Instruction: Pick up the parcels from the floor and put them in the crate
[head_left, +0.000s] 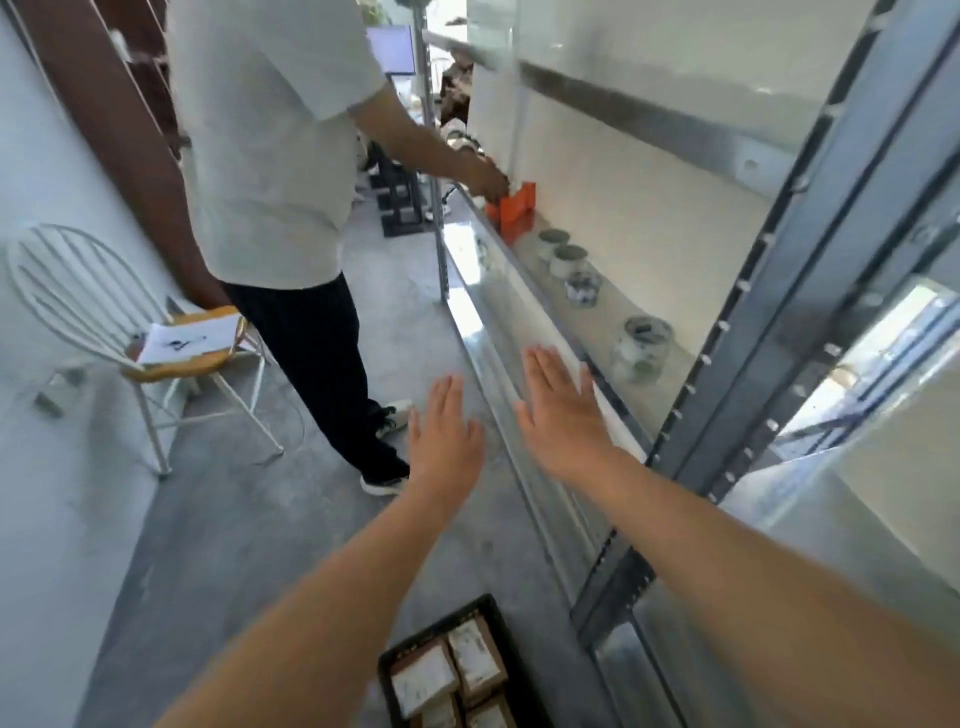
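A black crate (485, 608) sits on the grey floor at the bottom of the head view, between my forearms. Several brown parcels with white labels (475, 660) lie inside it. My left hand (445, 431) is stretched forward above the floor, palm down, fingers straight, holding nothing. My right hand (563, 410) is stretched out the same way, flat and empty, over the front edge of a metal shelf (498, 332). Both hands are well above and beyond the crate.
A person in a pale shirt and dark trousers (291, 208) stands ahead on the left, a hand on an orange object (511, 208) on the shelf. Several glass jars (641, 348) line the shelf. A white wire chair with papers (171, 348) stands at the left.
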